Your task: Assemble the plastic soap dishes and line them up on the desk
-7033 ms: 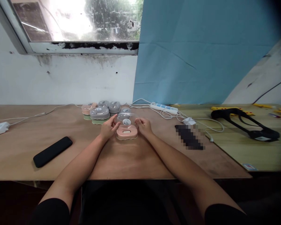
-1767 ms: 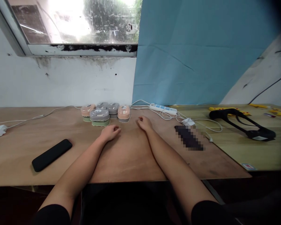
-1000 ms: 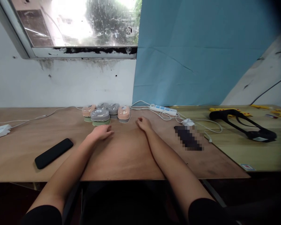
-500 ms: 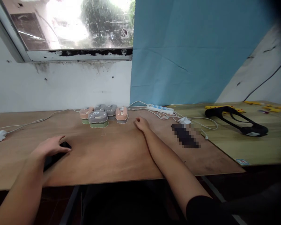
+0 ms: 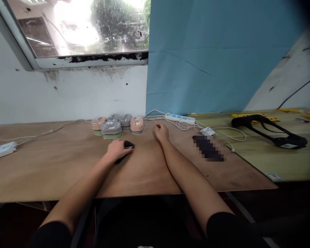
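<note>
In the head view my left hand [image 5: 115,150] is closed around a flat black phone [image 5: 129,144], whose far end shows past the fingers. It sits low over the brown tabletop, just in front of the cluster of lunch boxes. The closest of these is a grey-lidded box [image 5: 111,129] with a green base; a pink-lidded box [image 5: 137,124] stands to its right. My right hand [image 5: 162,132] rests on the table to the right of the boxes, fingers curled in. What it holds, if anything, is hidden.
A white power strip [image 5: 180,119] with tangled cables lies behind my right hand. Farther right are a pixelated dark object [image 5: 208,148] and a black frame-like stand [image 5: 270,132]. Another power strip [image 5: 2,150] lies at the left. The table's front edge runs beneath my forearms.
My left hand has moved right and farther from me with the black phone, from the left part of the table toward the boxes. My right hand has stayed in nearly the same place.
</note>
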Available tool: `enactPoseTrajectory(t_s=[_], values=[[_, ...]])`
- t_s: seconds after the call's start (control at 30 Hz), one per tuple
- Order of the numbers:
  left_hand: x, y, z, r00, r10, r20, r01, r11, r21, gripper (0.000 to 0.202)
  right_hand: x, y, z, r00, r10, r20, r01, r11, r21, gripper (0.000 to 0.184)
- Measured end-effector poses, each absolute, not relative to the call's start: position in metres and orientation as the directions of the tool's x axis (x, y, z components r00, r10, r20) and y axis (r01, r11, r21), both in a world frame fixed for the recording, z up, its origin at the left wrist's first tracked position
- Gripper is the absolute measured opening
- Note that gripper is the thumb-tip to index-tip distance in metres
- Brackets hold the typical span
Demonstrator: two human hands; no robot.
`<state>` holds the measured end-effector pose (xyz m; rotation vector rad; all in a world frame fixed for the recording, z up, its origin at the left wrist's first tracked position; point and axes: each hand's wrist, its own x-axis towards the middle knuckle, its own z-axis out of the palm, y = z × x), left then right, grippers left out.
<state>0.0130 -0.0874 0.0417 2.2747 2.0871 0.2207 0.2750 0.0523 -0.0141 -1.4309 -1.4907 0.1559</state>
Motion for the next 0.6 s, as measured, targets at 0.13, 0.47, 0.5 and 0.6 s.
enactPoseTrajectory(t_s=[0.13,0.47,0.5,0.6], values=[[0.112,-0.043,0.040,0.106,0.989,0.102,0.937,-0.134,0.324,0.071,0.297,0.047,-0.006,0.382,0.774,0.505,0.642,0.171,-0.747,0.034],[0.079,-0.047,0.010,0.181,0.902,0.393,0.874,-0.330,0.357,0.036,0.272,0.024,0.014,0.302,0.781,0.547,0.704,0.204,-0.680,0.036],[0.072,-0.045,0.007,0.172,0.911,0.374,0.874,-0.317,0.369,0.034,0.259,0.023,0.012,0.301,0.791,0.533,0.680,0.214,-0.702,0.037],[0.056,-0.038,0.001,0.093,0.910,0.404,0.858,-0.279,0.431,0.034,0.227,0.024,0.003,0.308,0.879,0.365,0.595,0.122,-0.795,0.045]])
